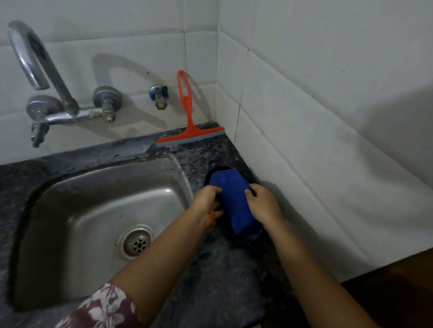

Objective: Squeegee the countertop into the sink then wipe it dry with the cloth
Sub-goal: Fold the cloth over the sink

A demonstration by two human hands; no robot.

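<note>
Left hand [207, 201]: curled on the near-left edge of the cloth [235, 203], fingers pinching the fabric, likely gathering it for a wipe.
Right hand [263, 205]: clamped on the cloth's right edge, fingertips tucked into the fold, thumb side up.
Cloth: deep blue, fuzzy, towel-like, bunched into a thick folded pad; lying on something dark and rounded that can't be made out, on the strip between sink and right wall.
Squeegee [187, 126]: far corner, propped upright against the tiles, blade down on the counter, untouched; parked out of the way, so probably finished with, the drying stage starting.
Squeegee build: orange plastic, looped handle, flat head with a grey rubber strip.
Countertop [227, 280]: dark speckled stone, dull sheen; wet or dry, hard to tell.
Sink [54, 191]: stainless steel, rounded corners, round perforated drain near the middle, left of both hands.
Tap [37, 74]: curved chrome spout on the far wall, over the basin.
Walls: white glazed tiles, meeting at the far corner.
Sleeves: floral print, short, forearms bare.
</note>
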